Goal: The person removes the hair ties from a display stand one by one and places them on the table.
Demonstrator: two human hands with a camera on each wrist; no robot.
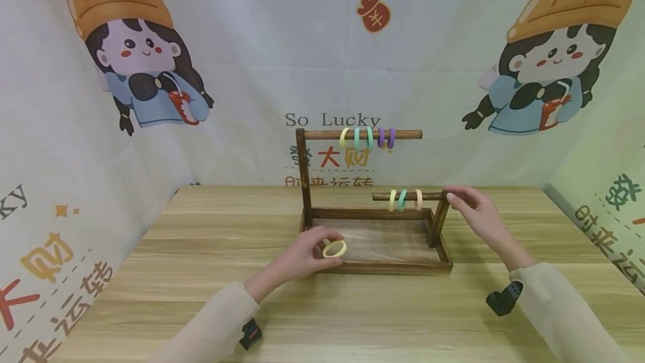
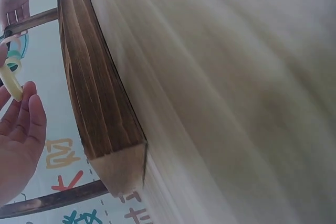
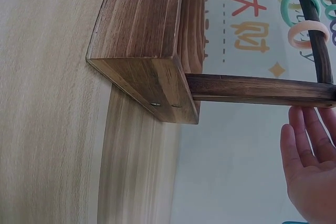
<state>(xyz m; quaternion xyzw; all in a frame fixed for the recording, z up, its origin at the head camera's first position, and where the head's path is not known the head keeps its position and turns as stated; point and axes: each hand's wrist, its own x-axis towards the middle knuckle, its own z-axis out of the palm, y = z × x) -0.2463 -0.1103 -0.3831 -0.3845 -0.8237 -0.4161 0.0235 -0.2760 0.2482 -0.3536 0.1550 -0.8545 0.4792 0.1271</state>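
A pale yellow ring is pinched between the thumb and fingers of my left hand, above the front left of the wooden rack's tray. In the left wrist view that yellow ring shows at the fingertips. With its fingertips, my right hand touches the top of the short right post; in the right wrist view the fingers lie nearly straight against the post's end. On the lower bar hang a yellow ring, a teal ring and a peach ring.
The taller left post carries the upper bar, where a yellow ring, teal rings and purple rings hang. The rack stands on a wood-grain table before a printed cloth backdrop.
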